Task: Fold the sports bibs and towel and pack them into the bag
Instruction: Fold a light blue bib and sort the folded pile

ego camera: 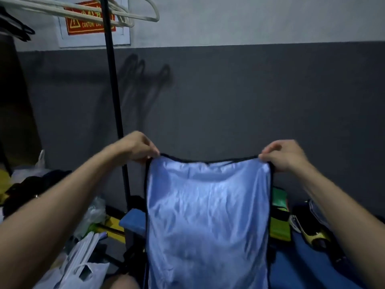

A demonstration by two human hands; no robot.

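A light blue sports bib (pixel 208 222) with dark trim hangs spread out in front of me, held up in the air. My left hand (pixel 139 148) pinches its top left corner. My right hand (pixel 285 155) pinches its top right corner. The cloth hangs down to the bottom of the view and hides what lies behind it. A green and black item (pixel 280 217), perhaps folded cloth, lies on the blue surface to the right. No towel can be made out for sure.
A blue bench or mat (pixel 308 263) lies below and to the right, with yellow and black shoes (pixel 312 232) on it. A black rack pole (pixel 113 80) stands left of centre with white hangers (pixel 133 15) above. Plastic bags (pixel 83 265) and dark clothes (pixel 33 188) crowd the left floor.
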